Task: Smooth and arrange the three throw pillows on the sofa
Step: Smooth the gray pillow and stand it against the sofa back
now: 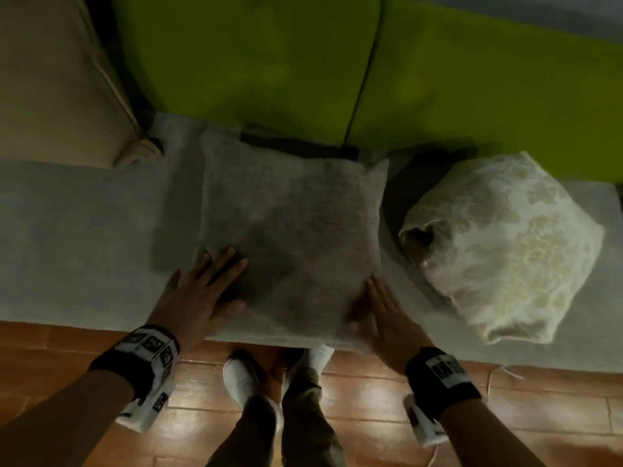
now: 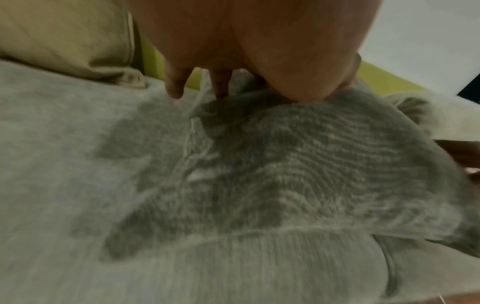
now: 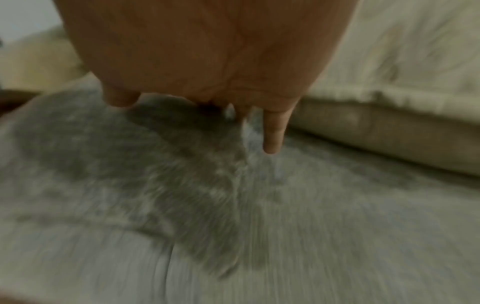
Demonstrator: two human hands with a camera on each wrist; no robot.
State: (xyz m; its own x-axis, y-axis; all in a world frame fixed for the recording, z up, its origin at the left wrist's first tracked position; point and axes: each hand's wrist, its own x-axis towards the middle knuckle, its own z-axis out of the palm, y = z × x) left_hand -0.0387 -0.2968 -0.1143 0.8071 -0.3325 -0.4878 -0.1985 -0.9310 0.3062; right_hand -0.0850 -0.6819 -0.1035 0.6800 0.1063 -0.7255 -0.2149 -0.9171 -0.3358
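Terracotta floor tiles point(image 1: 371, 392) below grey sofa seat point(image 1: 84, 230)

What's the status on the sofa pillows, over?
Left hand and right hand flat on the grey square knitted pillow. Cream floral pillow beside it, crumpled. Nothing in the way.

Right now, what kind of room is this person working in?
Most likely a home living room. A sofa with a grey seat and green back cushions fills the view, a grey pillow and a cream patterned pillow lie on it, and the floor is reddish-brown tile.
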